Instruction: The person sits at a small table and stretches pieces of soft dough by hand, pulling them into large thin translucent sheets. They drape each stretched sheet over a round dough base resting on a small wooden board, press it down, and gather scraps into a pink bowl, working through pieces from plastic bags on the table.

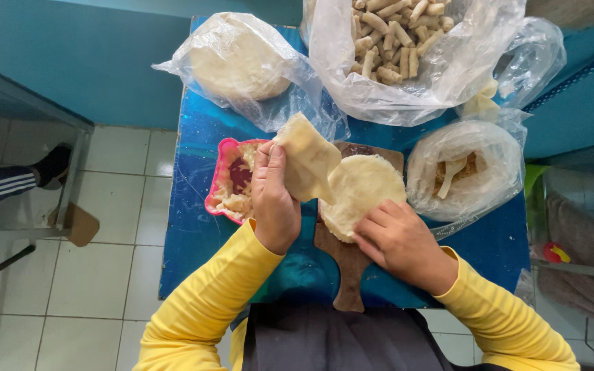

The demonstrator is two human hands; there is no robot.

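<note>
My left hand (273, 199) pinches a thin pale dough sheet (307, 159) and lifts it off a round stack of dough sheets (360, 191). That stack rests on a brown wooden board (347, 269) on the small blue table (194, 233). On the stack's near right edge, my right hand (400, 242) lies with its fingers pressing down. A pink bowl (218, 180) with shredded filling sits just left of my left hand.
At the back left is a plastic bag with a round dough stack (242, 65). A large bag of rolled pieces (397, 38) sits at the back, and a bagged bowl with a white spoon (463, 172) at the right. Another person's leg (8, 182) is at the far left.
</note>
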